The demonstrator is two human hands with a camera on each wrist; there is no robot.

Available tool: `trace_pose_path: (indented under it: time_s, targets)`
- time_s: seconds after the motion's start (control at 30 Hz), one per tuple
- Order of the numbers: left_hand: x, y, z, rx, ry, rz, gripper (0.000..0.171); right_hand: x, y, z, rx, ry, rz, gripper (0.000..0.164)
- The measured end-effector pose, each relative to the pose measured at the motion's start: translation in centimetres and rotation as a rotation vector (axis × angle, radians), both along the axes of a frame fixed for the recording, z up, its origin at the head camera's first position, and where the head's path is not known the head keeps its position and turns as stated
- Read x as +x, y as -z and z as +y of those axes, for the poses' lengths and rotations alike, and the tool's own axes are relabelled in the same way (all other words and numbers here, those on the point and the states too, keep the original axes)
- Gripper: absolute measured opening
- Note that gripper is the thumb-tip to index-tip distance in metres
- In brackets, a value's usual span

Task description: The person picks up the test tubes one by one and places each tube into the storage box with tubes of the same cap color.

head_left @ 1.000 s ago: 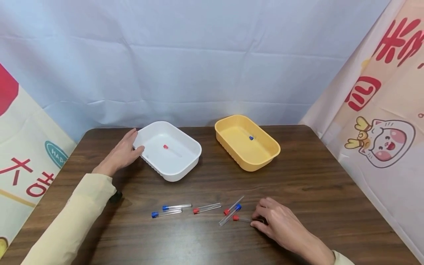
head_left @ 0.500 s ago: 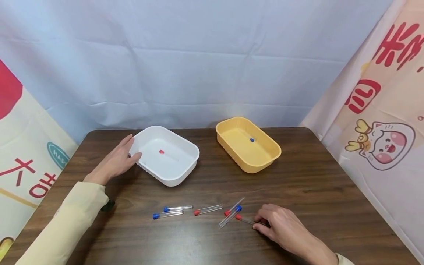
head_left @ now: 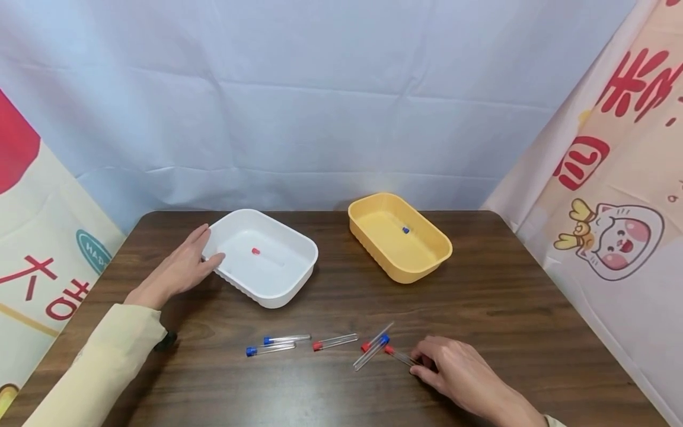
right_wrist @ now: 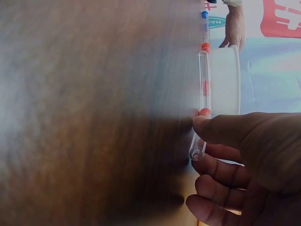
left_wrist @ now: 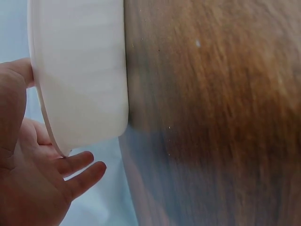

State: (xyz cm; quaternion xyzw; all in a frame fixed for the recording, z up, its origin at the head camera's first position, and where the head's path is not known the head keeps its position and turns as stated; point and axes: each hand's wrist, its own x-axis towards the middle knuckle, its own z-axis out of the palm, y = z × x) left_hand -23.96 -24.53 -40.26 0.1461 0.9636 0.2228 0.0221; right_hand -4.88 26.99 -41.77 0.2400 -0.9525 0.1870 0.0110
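Pinched by the right hand (head_left: 459, 373) is a red-capped tube (head_left: 401, 357). The left hand (head_left: 176, 271) holds the white tray (head_left: 290, 291) by its rim.

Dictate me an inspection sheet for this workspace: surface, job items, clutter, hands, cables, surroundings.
Surface: wood-grain table, light glare toward the front.
Job items: white tray holds a red-capped test tube; yellow tray holds a blue-capped test tube. Loose on the table: two blue-capped tubes, one red-capped tube, and a crossed blue-and-red-capped pair.
Clutter: nothing seen.
Left hand: touches the white tray's left end, fingers extended.
Right hand: pinches another red-capped tube near its clear end.
Cables: nothing seen.
Surroundings: pale cloth behind; printed banners both sides.
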Motion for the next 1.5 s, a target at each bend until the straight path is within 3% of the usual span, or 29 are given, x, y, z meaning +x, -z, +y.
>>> trace_pose_path:
  time_s: [0.4,0.6,0.8,1.03,1.2,1.33,1.5]
  targets:
    - [1.2,-0.3,0.4,-0.025,-0.059,-0.045,0.096,0.3,-0.1,0.2,0.029,0.054,-0.045,0.013]
    - [1.8,-0.3,0.4,-0.005,-0.062,-0.033,0.097,0.3,0.0,0.2,0.057,0.060,0.002,0.024]
    - [2.6,-0.4,0.2,0.053,-0.062,-0.041,0.103,0.1,-0.1,0.0,0.079,0.099,0.007,0.025]
    - [3.4,-0.3,0.1,0.046,-0.051,-0.029,0.113,-0.3,-0.3,-0.5,0.101,0.150,0.002,0.018]
    - [3.7,-0.4,-0.1,0.067,-0.059,-0.049,0.120,-0.6,-0.4,-0.7,0.099,0.152,0.013,0.027]
    - [3.9,-0.4,-0.1,0.081,-0.055,-0.058,0.123,-0.8,-0.4,-0.7,0.087,0.162,-0.019,0.036]
    - [4.2,-0.4,-0.2,0.095,-0.056,-0.062,0.125,-1.1,-0.3,-0.6,0.050,0.170,-0.065,0.035]
